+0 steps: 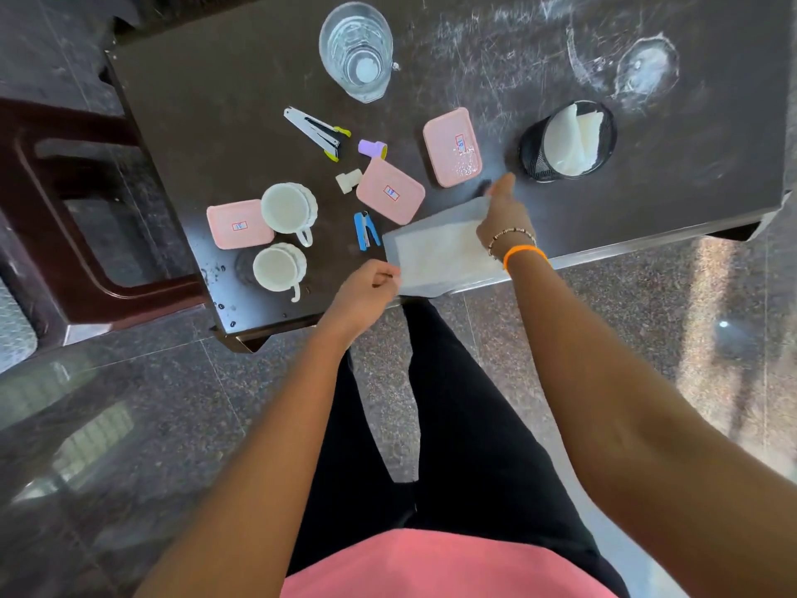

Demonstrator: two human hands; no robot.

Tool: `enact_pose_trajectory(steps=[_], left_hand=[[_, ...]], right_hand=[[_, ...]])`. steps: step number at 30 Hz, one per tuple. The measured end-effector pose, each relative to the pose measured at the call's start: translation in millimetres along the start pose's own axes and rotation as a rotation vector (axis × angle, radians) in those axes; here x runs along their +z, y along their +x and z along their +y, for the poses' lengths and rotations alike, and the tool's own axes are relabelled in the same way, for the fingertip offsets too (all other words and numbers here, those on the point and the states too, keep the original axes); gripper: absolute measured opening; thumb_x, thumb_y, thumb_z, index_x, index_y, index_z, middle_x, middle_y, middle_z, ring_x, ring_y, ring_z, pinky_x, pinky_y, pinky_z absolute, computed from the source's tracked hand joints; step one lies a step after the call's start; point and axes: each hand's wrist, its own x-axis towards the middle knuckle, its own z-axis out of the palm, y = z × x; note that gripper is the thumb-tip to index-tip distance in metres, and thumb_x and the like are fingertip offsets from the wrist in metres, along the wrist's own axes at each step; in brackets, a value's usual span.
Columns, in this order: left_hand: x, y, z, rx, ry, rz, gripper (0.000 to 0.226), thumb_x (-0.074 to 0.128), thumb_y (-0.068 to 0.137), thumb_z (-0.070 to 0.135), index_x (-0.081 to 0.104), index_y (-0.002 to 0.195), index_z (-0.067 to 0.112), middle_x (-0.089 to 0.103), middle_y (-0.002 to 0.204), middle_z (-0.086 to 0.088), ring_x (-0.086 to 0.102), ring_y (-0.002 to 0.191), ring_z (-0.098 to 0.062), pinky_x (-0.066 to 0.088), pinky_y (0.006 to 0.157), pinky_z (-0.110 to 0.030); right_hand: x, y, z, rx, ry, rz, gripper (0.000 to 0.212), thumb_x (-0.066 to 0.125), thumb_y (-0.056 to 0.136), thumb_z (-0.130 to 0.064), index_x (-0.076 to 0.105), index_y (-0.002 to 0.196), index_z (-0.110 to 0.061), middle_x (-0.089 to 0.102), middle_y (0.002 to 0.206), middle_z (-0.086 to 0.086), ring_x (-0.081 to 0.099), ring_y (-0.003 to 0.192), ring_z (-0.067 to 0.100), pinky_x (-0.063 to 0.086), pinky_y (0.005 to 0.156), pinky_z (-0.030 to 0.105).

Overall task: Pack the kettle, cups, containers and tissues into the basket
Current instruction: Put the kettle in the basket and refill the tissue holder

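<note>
Both hands grip the white basket point(440, 252) at the desk's point(215, 101) near edge: left hand point(366, 291) pinches its corner, right hand point(504, 217) holds its far rim (still empty); next, steady it beside the pink containers point(390, 191).

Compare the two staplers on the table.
The blue stapler is small and closed; the silver stapler is longer, with yellow-green tips, and swung open. The blue one lies near the basket, the silver one farther back near the glass kettle. Both lie flat, untouched.

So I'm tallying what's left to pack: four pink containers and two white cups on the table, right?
Not quite: the head view shows three pink containers, not four. The two white cups do sit on the table.
</note>
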Motion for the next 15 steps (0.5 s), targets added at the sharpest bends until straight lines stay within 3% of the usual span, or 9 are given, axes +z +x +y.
enact_pose_trajectory(steps=[4, 8, 11, 15], left_hand=[[7, 3, 5, -0.009, -0.002, -0.028, 0.021, 0.048, 0.093, 0.026, 0.056, 0.112, 0.021, 0.057, 0.102, 0.004, 0.060, 0.101, -0.019, 0.047, 0.094, -0.036], [13, 5, 15, 0.004, -0.014, -0.035, 0.021, 0.049, 0.093, 0.024, 0.057, 0.111, 0.019, 0.057, 0.099, 0.003, 0.061, 0.096, -0.018, 0.048, 0.093, -0.035], [16, 7, 26, 0.048, -0.048, 0.004, 0.017, 0.048, 0.093, 0.024, 0.059, 0.106, 0.021, 0.056, 0.103, 0.004, 0.061, 0.097, -0.016, 0.048, 0.085, -0.028], [18, 14, 42, 0.100, -0.080, 0.054, 0.013, 0.047, 0.094, 0.021, 0.058, 0.098, 0.025, 0.056, 0.100, 0.009, 0.061, 0.082, -0.004, 0.043, 0.065, -0.016]], right_hand=[[3, 14, -9, -0.027, -0.074, 0.010, 0.045, 0.046, 0.082, 0.004, 0.030, 0.123, -0.006, 0.060, 0.111, 0.023, 0.059, 0.101, 0.041, 0.045, 0.077, 0.041], [1, 6, -12, -0.128, 0.140, 0.037, 0.041, 0.049, 0.083, 0.002, 0.037, 0.122, -0.002, 0.059, 0.116, 0.022, 0.055, 0.107, 0.038, 0.045, 0.085, 0.040], [-14, -9, -7, -0.262, 0.260, 0.235, 0.032, 0.052, 0.080, 0.001, 0.051, 0.112, -0.002, 0.060, 0.116, 0.017, 0.054, 0.109, 0.035, 0.042, 0.088, 0.038], [-44, -15, 8, -0.293, 0.066, 0.556, 0.038, 0.059, 0.077, -0.008, 0.054, 0.115, -0.008, 0.056, 0.124, 0.013, 0.047, 0.115, 0.036, 0.034, 0.093, 0.033]])
